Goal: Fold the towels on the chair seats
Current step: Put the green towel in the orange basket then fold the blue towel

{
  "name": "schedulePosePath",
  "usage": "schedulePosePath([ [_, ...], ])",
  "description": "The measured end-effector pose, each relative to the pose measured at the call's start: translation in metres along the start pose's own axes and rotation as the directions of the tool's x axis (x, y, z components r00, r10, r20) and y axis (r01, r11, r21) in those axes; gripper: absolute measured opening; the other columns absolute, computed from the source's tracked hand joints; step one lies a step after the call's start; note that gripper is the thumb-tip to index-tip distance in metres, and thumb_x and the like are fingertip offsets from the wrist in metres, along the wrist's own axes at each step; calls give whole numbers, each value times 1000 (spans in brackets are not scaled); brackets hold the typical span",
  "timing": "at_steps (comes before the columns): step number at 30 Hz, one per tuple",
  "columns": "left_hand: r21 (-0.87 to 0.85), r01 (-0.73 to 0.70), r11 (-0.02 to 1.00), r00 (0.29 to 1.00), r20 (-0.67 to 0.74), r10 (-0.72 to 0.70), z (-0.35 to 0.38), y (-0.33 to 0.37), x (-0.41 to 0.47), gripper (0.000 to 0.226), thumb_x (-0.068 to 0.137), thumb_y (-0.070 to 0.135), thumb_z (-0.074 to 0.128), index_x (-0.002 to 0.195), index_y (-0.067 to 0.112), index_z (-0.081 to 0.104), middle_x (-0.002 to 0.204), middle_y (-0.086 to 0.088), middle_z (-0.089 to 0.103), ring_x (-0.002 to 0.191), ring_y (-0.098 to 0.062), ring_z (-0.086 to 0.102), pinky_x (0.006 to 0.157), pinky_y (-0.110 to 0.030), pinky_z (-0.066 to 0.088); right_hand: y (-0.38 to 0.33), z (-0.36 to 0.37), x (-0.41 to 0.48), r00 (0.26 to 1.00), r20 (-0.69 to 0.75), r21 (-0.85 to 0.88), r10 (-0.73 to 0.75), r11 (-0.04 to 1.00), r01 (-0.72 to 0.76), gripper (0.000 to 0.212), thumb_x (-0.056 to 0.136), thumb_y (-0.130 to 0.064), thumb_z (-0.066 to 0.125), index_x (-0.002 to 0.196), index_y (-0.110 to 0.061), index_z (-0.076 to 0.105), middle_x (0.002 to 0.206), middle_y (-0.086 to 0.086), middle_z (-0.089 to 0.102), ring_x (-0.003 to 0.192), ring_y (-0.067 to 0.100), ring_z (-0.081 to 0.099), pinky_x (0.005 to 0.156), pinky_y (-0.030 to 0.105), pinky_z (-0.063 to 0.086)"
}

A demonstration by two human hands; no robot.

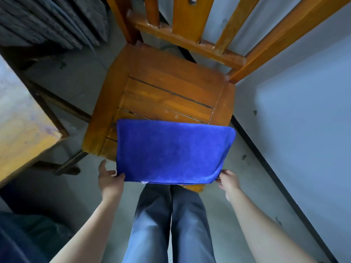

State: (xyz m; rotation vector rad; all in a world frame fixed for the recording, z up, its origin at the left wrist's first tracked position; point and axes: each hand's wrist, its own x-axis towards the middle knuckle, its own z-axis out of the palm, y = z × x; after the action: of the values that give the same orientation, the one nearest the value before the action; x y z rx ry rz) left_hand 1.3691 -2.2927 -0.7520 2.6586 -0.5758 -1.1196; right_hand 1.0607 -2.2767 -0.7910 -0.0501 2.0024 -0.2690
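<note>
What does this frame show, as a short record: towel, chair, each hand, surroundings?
towel: blue towel, flat across the front of the seat, layered along its near edge
chair: wooden chair, slatted seat showing behind the towel
left hand: left hand holds the towel's near left corner
right hand: right hand pinches the towel's near right corner
surroundings: table at left; dark slabs stacked at top left
</note>
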Motion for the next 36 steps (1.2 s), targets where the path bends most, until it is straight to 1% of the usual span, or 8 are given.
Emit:
schedulePosePath([
  [2,-116,87,989,995,65,-80,6,-5,6,73,83,-6,58,144,19,27,123,-14,51,107,-35,56,87,-43,50,-1,6,4,995,57,143,86,985,-93,25,92,-5,40,74,-16,52,88,9,60,79,21,55,82,37,46],
  [4,-225,145,964,983,148,-113,6,-6,11,64,84,-11,54,141,12,34,136,-15,46,117,-36,52,87,-39,49,0,11,6,978,150,336,144,923,-187,25,93,-8,38,76,-17,54,76,4,66,75,18,54,73,34,46],
  [10,-229,178,957,974,182,-138,-8,-1,13,31,85,-5,55,116,-2,57,103,-10,59,95,-29,56,71,-32,49,7,10,3,951,255,624,177,721,-302,23,96,-16,40,81,-15,57,63,0,68,70,17,61,66,29,50],
  [14,-259,182,948,976,161,-144,-18,7,3,20,87,-2,57,107,1,58,104,-12,60,90,-28,57,74,-33,50,2,-8,-6,985,68,542,160,823,-171,21,94,-7,47,76,-17,54,65,-1,63,70,12,52,62,22,41],
  [17,-283,113,953,986,153,-71,-26,27,-8,20,88,1,56,108,-2,59,100,-13,59,76,-22,57,63,-25,49,-20,-35,-26,987,-136,358,-87,925,131,13,91,-4,54,83,-14,56,81,0,56,74,12,50,63,20,42],
  [24,-551,7,835,991,112,66,-54,119,-31,12,91,5,54,81,12,56,79,-4,55,62,-11,52,45,-9,47,-119,-80,-90,819,-248,266,-517,777,571,29,88,-1,55,75,-28,56,76,-6,57,56,-7,55,64,14,43],
  [29,-742,18,670,975,161,151,-68,141,-41,24,91,5,52,74,20,57,60,12,66,54,2,61,51,-9,48,-171,-95,-120,738,-342,360,-581,644,675,30,87,1,54,76,-27,52,72,-6,50,60,-2,50,60,11,40],
  [36,-527,101,844,985,170,-12,-34,74,-28,11,90,3,56,97,11,59,78,1,57,60,-7,56,50,-14,46,-119,-67,-78,845,-292,287,-448,802,524,32,86,3,55,73,-25,53,73,-3,55,61,3,53,63,18,42],
])
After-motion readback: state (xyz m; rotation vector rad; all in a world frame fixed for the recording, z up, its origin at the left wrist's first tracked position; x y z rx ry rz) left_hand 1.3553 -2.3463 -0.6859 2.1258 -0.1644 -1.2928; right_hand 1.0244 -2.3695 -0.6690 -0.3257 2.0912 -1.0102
